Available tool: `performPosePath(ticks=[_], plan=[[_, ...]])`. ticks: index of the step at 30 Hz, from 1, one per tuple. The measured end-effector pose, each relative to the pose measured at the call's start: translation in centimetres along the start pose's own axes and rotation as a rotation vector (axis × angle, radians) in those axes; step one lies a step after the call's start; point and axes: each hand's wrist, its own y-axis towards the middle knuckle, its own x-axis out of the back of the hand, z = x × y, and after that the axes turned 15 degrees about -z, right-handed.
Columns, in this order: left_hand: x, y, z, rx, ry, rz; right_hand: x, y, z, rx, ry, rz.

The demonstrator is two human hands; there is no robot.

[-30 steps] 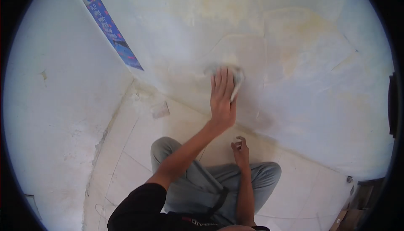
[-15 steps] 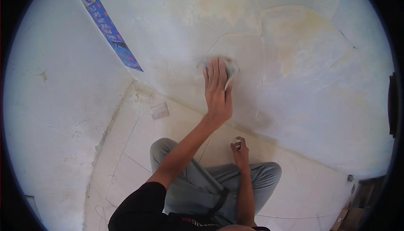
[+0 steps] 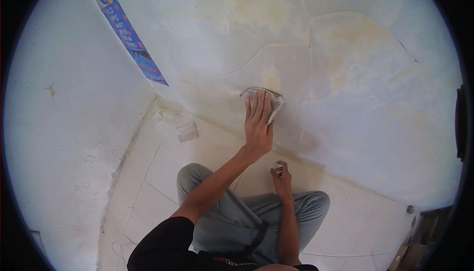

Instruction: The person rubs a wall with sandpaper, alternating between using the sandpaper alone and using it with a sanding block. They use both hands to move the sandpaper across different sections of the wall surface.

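My left hand [image 3: 258, 123] presses a folded, pale grey piece of sandpaper [image 3: 278, 104] with printed lettering on its back against the wall [image 3: 355, 137]. The fingers lie over the sheet and its edges curl out around them. Cracks and yellowish patches mark the pale wall above. Near my right knee, my right hand [image 3: 282, 178] hangs over my lap, its fingers loosely bent and apart, holding nothing.
Against the wall corner hangs a blue printed strip [image 3: 128, 36]. A small square piece [image 3: 187, 132] lies on the tiled floor [image 3: 148, 172]. My crossed legs [image 3: 232, 216] are close to the wall. Dark and brown items [image 3: 419, 241] stand at far right.
My left hand has moved down the wall with the sandpaper, towards the floor edge. My right hand has stayed in place.
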Motion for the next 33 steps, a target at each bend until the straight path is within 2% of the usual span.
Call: performPosePath(ticks=[3, 8, 12, 15, 19, 22, 24, 28, 30, 32, 33], plan=[[0.0, 2.7, -0.8, 0.013, -0.053, -0.078, -0.1, 0.4, -0.4, 0.003, 0.004, 0.003], [0.1, 0.9, -0.5, 0.011, -0.033, -0.029, -0.1, 0.3, -0.5, 0.047, -0.006, -0.020], [-0.1, 2.3, -0.7, 0.020, -0.031, -0.052, 0.0, 0.5, -0.1, 0.008, -0.011, 0.001], [0.1, 0.4, -0.6, 0.041, -0.034, 0.027, 0.1, 0.1, -0.1, 0.004, -0.018, 0.006], [-0.2, 0.9, -0.4, 0.023, -0.011, 0.025, -0.1, 0.4, -0.2, 0.005, -0.015, -0.005], [-0.1, 3.3, -0.9, 0.004, -0.035, -0.082, 0.1, 0.3, -0.5, -0.009, -0.015, 0.013], [0.0, 1.1, -1.0, 0.048, -0.059, -0.027, 0.1, 0.3, -0.5, -0.015, -0.016, 0.010], [-0.2, 1.4, -0.1, -0.024, 0.015, 0.004, 0.0, 0.2, 0.2, -0.021, 0.022, 0.001], [0.3, 5.4, -1.5, 0.014, -0.031, -0.131, 0.1, 0.2, 0.1, -0.023, 0.030, 0.007], [0.1, 3.2, -1.5, 0.024, -0.048, -0.143, 0.3, 0.3, 0.1, 0.001, 0.038, 0.009], [0.1, 0.7, -1.0, 0.039, -0.021, -0.052, 0.0, 0.6, -0.1, 0.002, 0.017, 0.005]])
